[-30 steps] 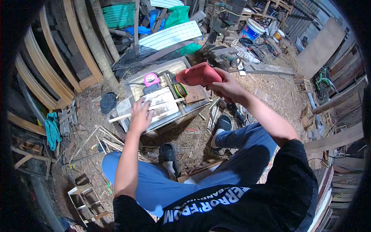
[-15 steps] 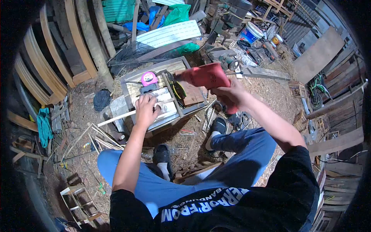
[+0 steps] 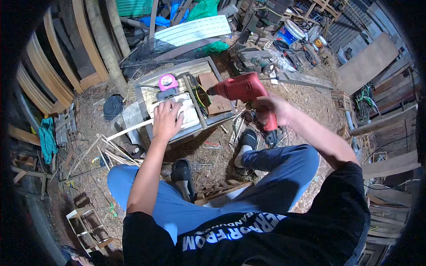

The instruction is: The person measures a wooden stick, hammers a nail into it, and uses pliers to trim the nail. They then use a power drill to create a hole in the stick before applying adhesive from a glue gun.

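Teal cloth (image 3: 44, 137): far left of the frame, draped over scrap wood.
Dark bundle (image 3: 113, 106): on the straw-strewn floor, just left of the workbench.
Thin slat (image 3: 128, 130): sticks out leftward from under the left hand, past the bench's edge.
Workbench (image 3: 141, 102): left of centre, upper half; low, grey-rimmed, loaded with wood pieces.
Pink tape measure (image 3: 167, 82): on the bench top, just above the left hand and apart from it.
Left hand (image 3: 167, 119): open and flat, fingers spread, pressed down on the pale slatted piece (image 3: 191, 114) at the bench's near edge.
Brown board (image 3: 217, 99): on the bench's right part, under the drill's nose.
Red drill (image 3: 242, 88): right of centre, upper half; raised over the bench's right side, nose pointing left, near the left hand but clear of it.
Right hand (image 3: 275, 108): clamped round the drill's grip, at the lower right of the drill's body.
Hands: apart, with the bench's right half between them.
Blue-and-white bucket (image 3: 290, 33): upper right, amid clutter.
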A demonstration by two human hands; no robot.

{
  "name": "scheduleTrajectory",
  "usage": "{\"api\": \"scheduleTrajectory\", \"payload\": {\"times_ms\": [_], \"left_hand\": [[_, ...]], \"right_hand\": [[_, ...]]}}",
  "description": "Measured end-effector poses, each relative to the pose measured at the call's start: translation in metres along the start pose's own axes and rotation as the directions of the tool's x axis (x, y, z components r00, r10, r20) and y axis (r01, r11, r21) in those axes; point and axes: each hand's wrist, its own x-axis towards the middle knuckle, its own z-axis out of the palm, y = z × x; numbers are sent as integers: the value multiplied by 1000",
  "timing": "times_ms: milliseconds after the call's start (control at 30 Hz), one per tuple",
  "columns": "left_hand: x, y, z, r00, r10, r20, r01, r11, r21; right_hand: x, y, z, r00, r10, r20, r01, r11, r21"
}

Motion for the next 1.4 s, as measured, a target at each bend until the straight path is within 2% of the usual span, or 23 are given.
{"api": "scheduleTrajectory", "payload": {"times_ms": [100, 200, 300, 333, 433, 467, 500, 567, 700, 767, 800, 900, 933, 1033, 1067, 1167, 1200, 1333, 1400], "left_hand": [[1, 0, 3, 1000, -3, -4, 3, 1000, 22], [0, 0, 3, 1000, -2, 27, 1, 999, 38], [-2, 1, 2, 1000, -8, 19, 7, 998, 61], [-2, 1, 2, 1000, 4, -3, -4, 999, 50], [-3, -3, 4, 996, 46, -77, -46, 999, -4], [-3, -4, 4, 996, 44, -79, -47, 998, -32], [-4, -5, 4, 996, 41, -79, -45, 998, -48], [-5, -8, 3, 997, 29, -76, -35, 997, -74], [-6, -11, 11, 985, 53, -166, -58, 998, -24], [-8, -12, 13, 984, 55, -170, -57, 998, -7], [-8, -13, 13, 985, 51, -166, -54, 998, -14], [-7, -10, 8, 994, 13, -110, -18, 999, -45], [-6, -8, 5, 997, -1, -80, -4, 998, -58], [-6, -6, 1, 997, -11, -71, 7, 998, -59], [-6, -6, 4, 993, 11, -121, -18, 998, -59], [-7, -7, 6, 995, -8, -96, 1, 997, -72], [-6, -7, 6, 997, -19, -81, 11, 996, -91], [-9, -8, 14, 994, -78, -74, 66, 986, -155], [-7, -5, 13, 992, -88, -88, 74, 985, -155]], "right_hand": [[-16, -26, 23, 962, -215, -168, 142, 920, -365], [-24, -48, 21, 945, -279, -169, 130, 797, -589], [-40, -71, 27, 920, -333, -206, 153, 790, -594], [-44, -80, 26, 915, -366, -171, 196, 772, -605], [-67, -113, 45, 885, -420, -200, 238, 778, -582], [-74, -124, 50, 914, -369, -170, 242, 831, -500], [-81, -133, 63, 896, -410, -172, 276, 816, -507], [-77, -150, 62, 928, -350, -131, 236, 821, -521], [-62, -162, 78, 961, -254, -112, 152, 818, -554], [-46, -152, 76, 978, -160, -131, 71, 855, -514], [-40, -143, 80, 973, -192, -129, 89, 826, -556], [-30, -117, 89, 987, -111, -118, 24, 823, -568], [-25, -109, 88, 998, -59, -17, 42, 862, -505], [-8, -103, 105, 987, 117, -112, -162, 761, -628], [-12, -104, 113, 994, 94, -50, -104, 744, -660], [13, -102, 112, 984, 167, -60, -168, 772, -613], [16, -106, 115, 973, 224, -55, -207, 740, -640], [15, -115, 136, 980, 197, -13, -149, 693, -705], [-2, -126, 155, 978, 204, -49, -175, 661, -730]]}}
